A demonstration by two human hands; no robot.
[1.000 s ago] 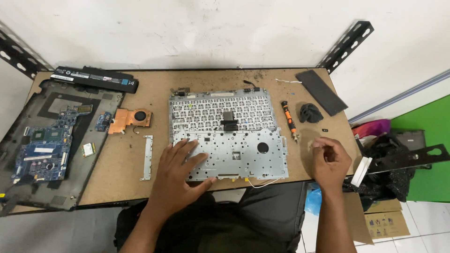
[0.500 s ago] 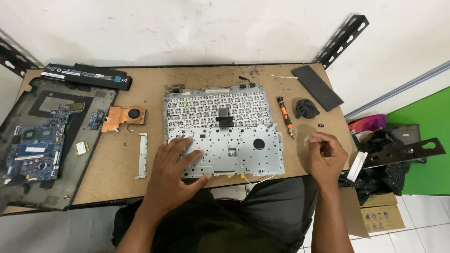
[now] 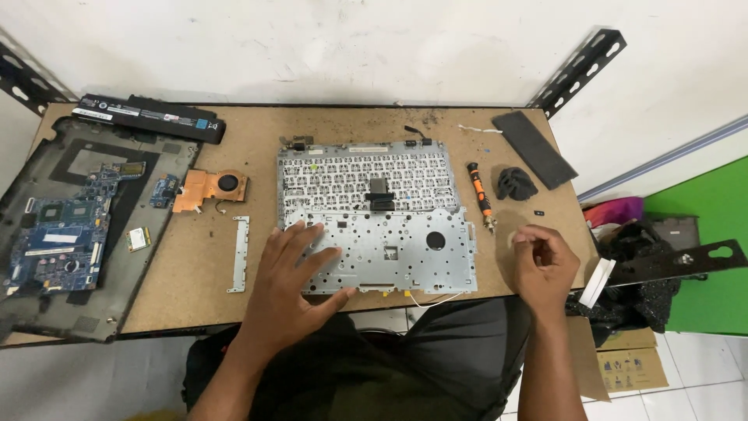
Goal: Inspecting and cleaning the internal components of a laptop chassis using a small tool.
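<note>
The flat metal laptop keyboard frame (image 3: 378,218) is silver-grey, dotted with small dark holes and crossed by a short black strip at its middle. The slim screwdriver (image 3: 479,192) is orange with black bands. The small cooling fan with its heat pipe (image 3: 209,189) is copper-orange around a black rotor. The circuit board (image 3: 58,234) is blue, lying in a dark grey plastic laptop shell (image 3: 148,168). The chipboard table top (image 3: 257,129) is speckled tan.

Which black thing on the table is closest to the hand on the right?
The crumpled black lump beside the orange screwdriver; the flat black strip lies farther from the right hand.
</note>
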